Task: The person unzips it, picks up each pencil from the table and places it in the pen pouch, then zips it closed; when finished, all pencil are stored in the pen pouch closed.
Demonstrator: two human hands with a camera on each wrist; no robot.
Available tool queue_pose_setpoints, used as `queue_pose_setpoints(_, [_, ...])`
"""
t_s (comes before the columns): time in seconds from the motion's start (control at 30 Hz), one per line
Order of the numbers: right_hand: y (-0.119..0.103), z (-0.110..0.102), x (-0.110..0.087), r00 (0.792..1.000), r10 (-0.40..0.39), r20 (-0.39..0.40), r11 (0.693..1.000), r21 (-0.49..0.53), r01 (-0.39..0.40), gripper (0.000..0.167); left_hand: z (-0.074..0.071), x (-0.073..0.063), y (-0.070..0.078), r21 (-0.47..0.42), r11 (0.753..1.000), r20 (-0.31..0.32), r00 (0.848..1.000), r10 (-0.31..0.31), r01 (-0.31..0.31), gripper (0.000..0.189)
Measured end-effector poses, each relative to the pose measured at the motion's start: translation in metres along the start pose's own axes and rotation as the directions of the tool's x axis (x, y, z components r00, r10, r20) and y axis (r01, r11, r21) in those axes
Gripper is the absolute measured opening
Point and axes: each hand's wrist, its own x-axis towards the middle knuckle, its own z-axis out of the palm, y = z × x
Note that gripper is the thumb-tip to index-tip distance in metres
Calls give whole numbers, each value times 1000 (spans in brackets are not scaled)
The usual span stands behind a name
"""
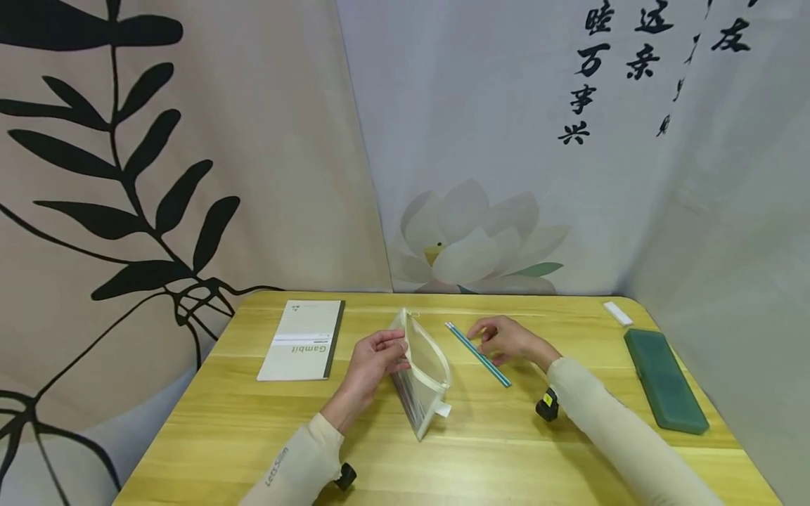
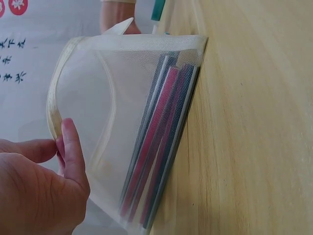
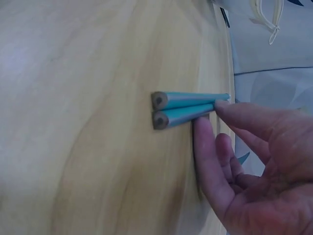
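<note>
My left hand (image 1: 378, 355) pinches the rim of a translucent mesh pouch (image 1: 425, 400) with cream edging, which stands tilted with its mouth gaping. Through the mesh in the left wrist view, several long dark and pink pencils (image 2: 155, 142) show inside, along the bottom. To the right of the pouch, two teal pencils (image 1: 479, 355) lie side by side on the table, their flat unsharpened ends toward me. My right hand (image 1: 509, 341) has its thumb and a finger around the pencils, closer to their far ends, the other fingers curled loosely.
A white notebook (image 1: 301, 341) marked Gambit lies at the left of the wooden table (image 1: 190, 436). On the right are a green case (image 1: 666, 379) and a small white eraser (image 1: 617, 313). Printed curtains (image 1: 285, 140) hang behind the table's back edge.
</note>
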Motion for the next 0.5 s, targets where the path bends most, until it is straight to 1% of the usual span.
queue_pose_setpoints(0.27, [-7, 6, 1, 998, 34, -48, 996, -76, -37, 35, 0, 3, -1, 15, 1000, 14, 1000, -9, 9, 37])
queue_pose_setpoints(0.5, [-8, 8, 5, 990, 40, -133, 975, -212, -67, 37, 0, 3, 1, 10, 1000, 22, 1000, -19, 19, 39])
